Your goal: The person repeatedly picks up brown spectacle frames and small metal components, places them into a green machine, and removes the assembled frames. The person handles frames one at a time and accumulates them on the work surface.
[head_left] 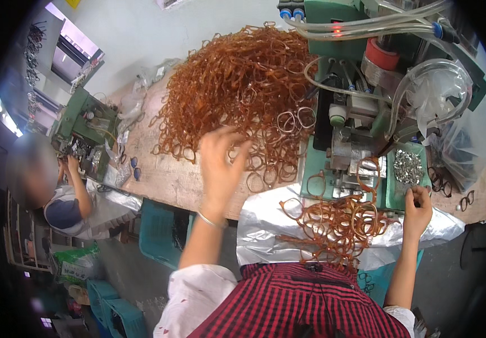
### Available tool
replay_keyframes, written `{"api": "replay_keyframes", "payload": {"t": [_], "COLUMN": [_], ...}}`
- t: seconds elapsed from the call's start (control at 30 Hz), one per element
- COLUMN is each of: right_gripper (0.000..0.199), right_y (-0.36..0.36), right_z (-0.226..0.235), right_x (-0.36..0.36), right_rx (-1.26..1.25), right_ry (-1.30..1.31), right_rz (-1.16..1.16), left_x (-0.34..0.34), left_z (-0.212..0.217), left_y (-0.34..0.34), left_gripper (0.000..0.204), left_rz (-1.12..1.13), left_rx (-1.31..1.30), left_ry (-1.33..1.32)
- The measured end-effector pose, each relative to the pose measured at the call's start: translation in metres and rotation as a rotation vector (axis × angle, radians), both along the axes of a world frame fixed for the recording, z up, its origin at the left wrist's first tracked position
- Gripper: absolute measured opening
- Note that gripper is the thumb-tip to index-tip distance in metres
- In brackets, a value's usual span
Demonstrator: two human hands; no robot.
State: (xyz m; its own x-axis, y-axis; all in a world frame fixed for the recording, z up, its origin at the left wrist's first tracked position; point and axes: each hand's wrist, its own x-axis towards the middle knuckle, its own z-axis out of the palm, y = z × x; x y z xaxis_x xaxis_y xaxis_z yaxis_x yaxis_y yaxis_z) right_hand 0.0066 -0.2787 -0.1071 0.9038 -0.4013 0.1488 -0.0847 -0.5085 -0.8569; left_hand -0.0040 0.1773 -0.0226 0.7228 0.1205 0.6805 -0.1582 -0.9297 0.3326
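My left hand [220,166], a little blurred, is at the near edge of a big heap of amber spectacle frames [237,84]; its thumb stands apart from its fingers, and I see nothing held. My right hand [419,207] is at the near right corner of a green tray [390,188] of small metal parts [408,167]. Its fingertips are pinched together; anything between them is too small to make out. Between my hands, an amber spectacle frame [368,172] stands at the green machine [313,163]. More amber frames [333,225] lie on silver sheeting [260,225] before me.
Clear air hoses [367,28] loop over the machine. Dark spectacle frames [440,183] and a plastic bag [465,152] lie at the right. A co-worker [65,205] sits at another green machine [88,121] on the left. A teal crate [164,231] stands below the table edge.
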Motion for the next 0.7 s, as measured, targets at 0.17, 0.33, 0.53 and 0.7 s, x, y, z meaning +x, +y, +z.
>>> {"api": "replay_keyframes", "payload": {"t": [0.17,0.33,0.53,0.7], "right_gripper": [0.014,0.013,0.015,0.015], "right_y": [0.023,0.039,-0.001,-0.044], "right_z": [0.009,0.024,0.002,-0.012], "right_x": [0.021,0.037,0.013,-0.040], "right_rx": [0.032,0.081,-0.030,-0.182], "right_ry": [-0.223,-0.224,-0.184,-0.186], "right_rz": [0.138,0.169,0.077,-0.045], "left_x": [0.028,0.085,0.070,0.011], "left_z": [-0.057,-0.009,0.010,-0.033], "left_y": [0.065,0.072,0.080,0.029], "left_gripper": [0.026,0.025,0.026,0.039], "left_rz": [0.233,0.085,-0.491,-0.416], "left_rx": [0.321,-0.311,-1.426,-1.405], "left_ry": [0.550,0.144,-0.125,0.153]}}
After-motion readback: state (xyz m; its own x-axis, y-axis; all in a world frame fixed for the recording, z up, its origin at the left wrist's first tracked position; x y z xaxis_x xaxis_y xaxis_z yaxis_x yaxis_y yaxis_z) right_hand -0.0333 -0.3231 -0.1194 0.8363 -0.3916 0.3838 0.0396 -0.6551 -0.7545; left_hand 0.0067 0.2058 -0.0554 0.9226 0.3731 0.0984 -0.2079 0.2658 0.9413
